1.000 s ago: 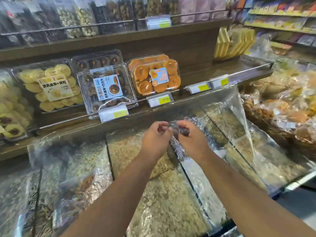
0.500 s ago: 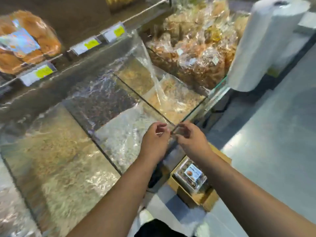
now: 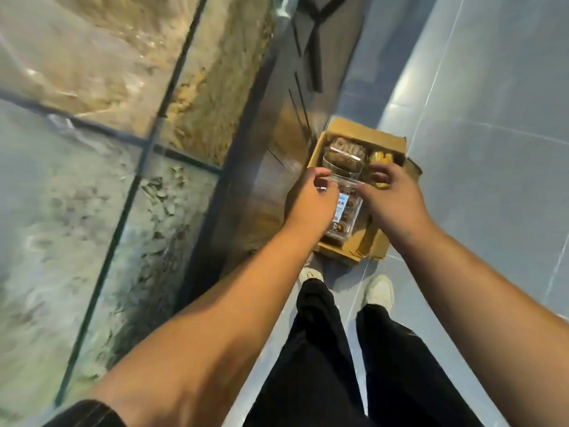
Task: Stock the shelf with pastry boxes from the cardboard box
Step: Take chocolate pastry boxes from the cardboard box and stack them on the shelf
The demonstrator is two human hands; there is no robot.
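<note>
An open cardboard box [image 3: 366,131] stands on the floor against the counter base. Inside lies a clear pastry box with a blue label [image 3: 345,211] holding dark round pastries. Behind it sits a second clear pastry box [image 3: 343,152] of brown pastries, and yellow pastries [image 3: 381,157] show at the box's far right. My left hand [image 3: 311,198] and right hand [image 3: 391,195] hover over the cardboard box, fingers spread and slightly curled, one at each side of the labelled box. Neither hand holds anything. The shelf is out of view.
Glass-topped bulk bins [image 3: 92,149] of grains and dried goods fill the left. A dark wood counter front [image 3: 277,118] drops to the grey tiled floor [image 3: 492,149]. My legs in black trousers and white shoes [image 3: 380,291] stand just before the box.
The view swung from the shelf down and right to the floor. My hands, pinched together before, have parted and now reach over the cardboard box.
</note>
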